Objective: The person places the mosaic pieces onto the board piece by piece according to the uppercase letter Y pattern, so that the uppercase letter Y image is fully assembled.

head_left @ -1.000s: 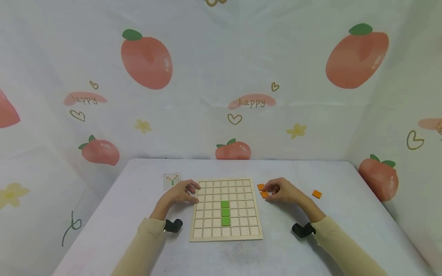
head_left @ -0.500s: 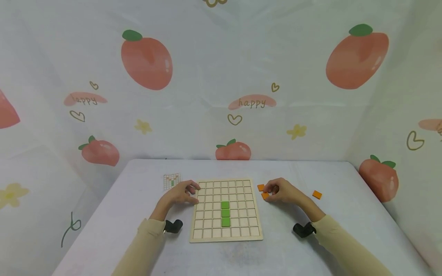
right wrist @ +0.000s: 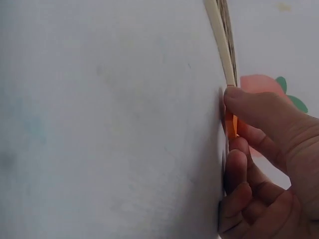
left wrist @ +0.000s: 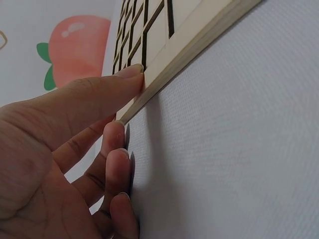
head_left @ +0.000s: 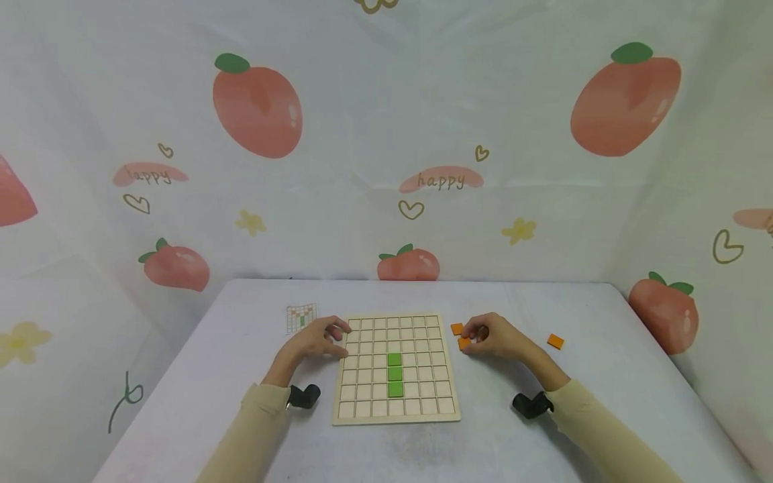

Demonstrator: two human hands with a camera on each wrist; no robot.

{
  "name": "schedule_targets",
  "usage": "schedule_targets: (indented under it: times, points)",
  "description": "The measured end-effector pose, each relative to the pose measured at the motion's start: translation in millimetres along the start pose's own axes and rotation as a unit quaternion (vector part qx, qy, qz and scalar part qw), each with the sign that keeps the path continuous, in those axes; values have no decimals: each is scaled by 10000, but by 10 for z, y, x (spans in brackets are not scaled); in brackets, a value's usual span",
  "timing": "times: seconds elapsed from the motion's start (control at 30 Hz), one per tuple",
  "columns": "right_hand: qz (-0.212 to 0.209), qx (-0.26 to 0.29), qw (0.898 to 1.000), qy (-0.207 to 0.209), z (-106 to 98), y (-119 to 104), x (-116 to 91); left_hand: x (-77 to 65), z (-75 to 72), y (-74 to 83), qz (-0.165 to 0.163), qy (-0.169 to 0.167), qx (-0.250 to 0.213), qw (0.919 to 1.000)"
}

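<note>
A square wooden grid board [head_left: 368, 376] lies on the table, with three green tiles in one column; the middle green tile [head_left: 395, 373] is among them. My left hand [head_left: 314, 337] rests at the board's left edge, thumb on the rim and fingers loosely bent, as the left wrist view shows the thumb [left wrist: 99, 97] close up. To the right of the board, my right hand [head_left: 496, 335] pinches an orange tile [head_left: 464, 343] between thumb and fingers, low at the table. That orange tile [right wrist: 232, 125] is partly hidden by the thumb. A second orange tile [head_left: 457, 329] lies just behind it.
Another orange tile [head_left: 555, 341] lies farther right, beyond the right hand. A small printed grid pattern [head_left: 300, 318] is behind the left hand. A white cloth with fruit prints hangs at the back and both sides of the table [head_left: 398, 456].
The orange tile at my right fingertips has shifted and turned slightly, leaving a wider gap to the tile behind it. The left hand and the board stay in place.
</note>
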State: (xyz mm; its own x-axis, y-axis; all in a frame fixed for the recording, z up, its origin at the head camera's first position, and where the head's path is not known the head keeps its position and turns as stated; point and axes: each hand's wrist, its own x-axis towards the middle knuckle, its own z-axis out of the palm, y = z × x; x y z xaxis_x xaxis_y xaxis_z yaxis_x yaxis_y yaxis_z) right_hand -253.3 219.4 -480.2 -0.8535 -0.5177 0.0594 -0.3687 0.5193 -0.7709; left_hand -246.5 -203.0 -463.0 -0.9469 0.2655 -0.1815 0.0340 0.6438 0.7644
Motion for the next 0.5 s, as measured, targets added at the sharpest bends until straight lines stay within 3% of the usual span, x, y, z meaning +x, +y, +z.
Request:
schedule_targets:
  times: [0.5]
  points:
    - [-426,330,9984,145,19,-16,19,13,8,5,-119,30,-19,9999]
